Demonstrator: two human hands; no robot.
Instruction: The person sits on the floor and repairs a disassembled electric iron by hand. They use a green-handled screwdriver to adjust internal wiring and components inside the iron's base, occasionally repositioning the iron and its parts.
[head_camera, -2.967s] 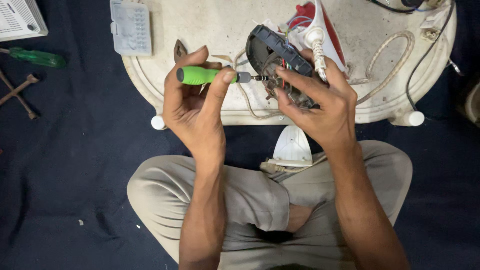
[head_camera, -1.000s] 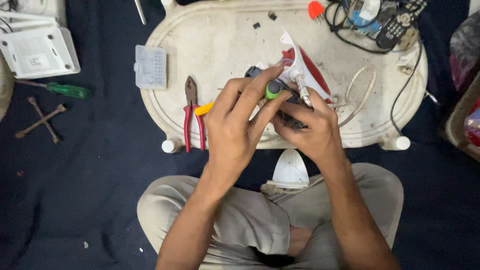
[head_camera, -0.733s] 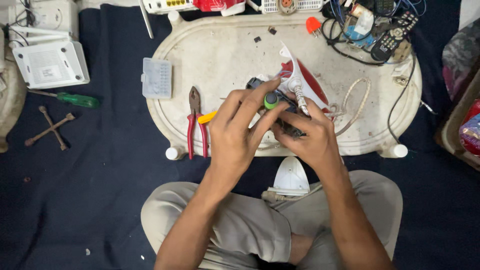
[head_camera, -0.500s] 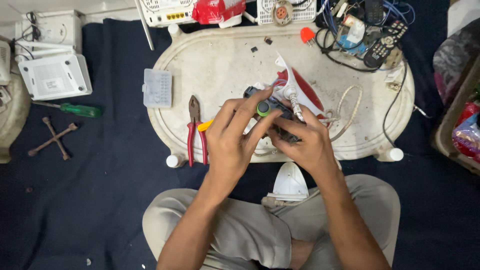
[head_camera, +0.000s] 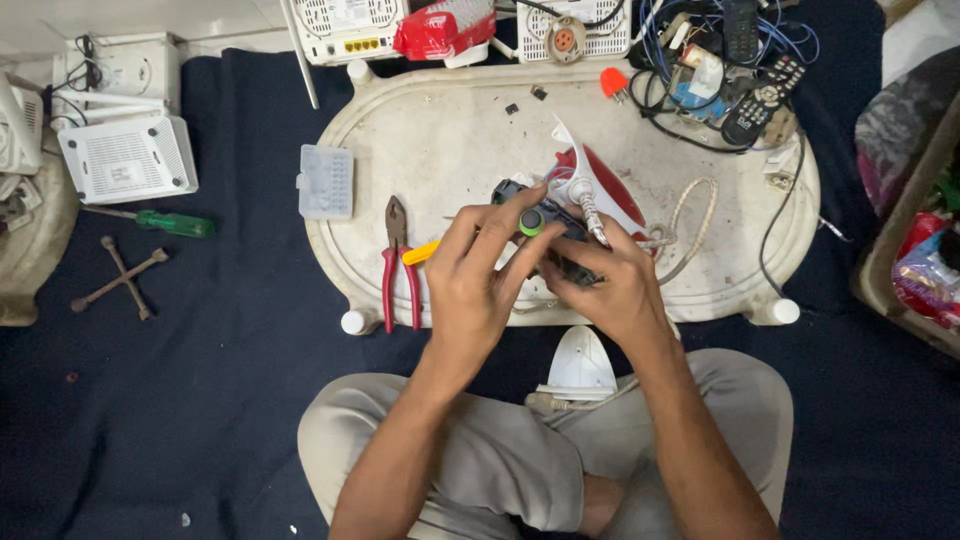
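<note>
Green-handled screwdriver (head_camera: 531, 221) now stands end-on, swung up from lying sideways, left hand (head_camera: 478, 290) in a pinching grip on it, right hand (head_camera: 607, 285) clamping the opened iron (head_camera: 575, 215) over the worktop (head_camera: 450, 150).

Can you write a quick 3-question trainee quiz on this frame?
1. True or false: the left hand grips the green-handled screwdriver.
2. Which tool lies left of the hands on the white table? A) red-handled pliers B) hammer C) saw
3. What does the right hand steady?

Key: 1 true; 2 A; 3 the opened red and white iron.
</note>
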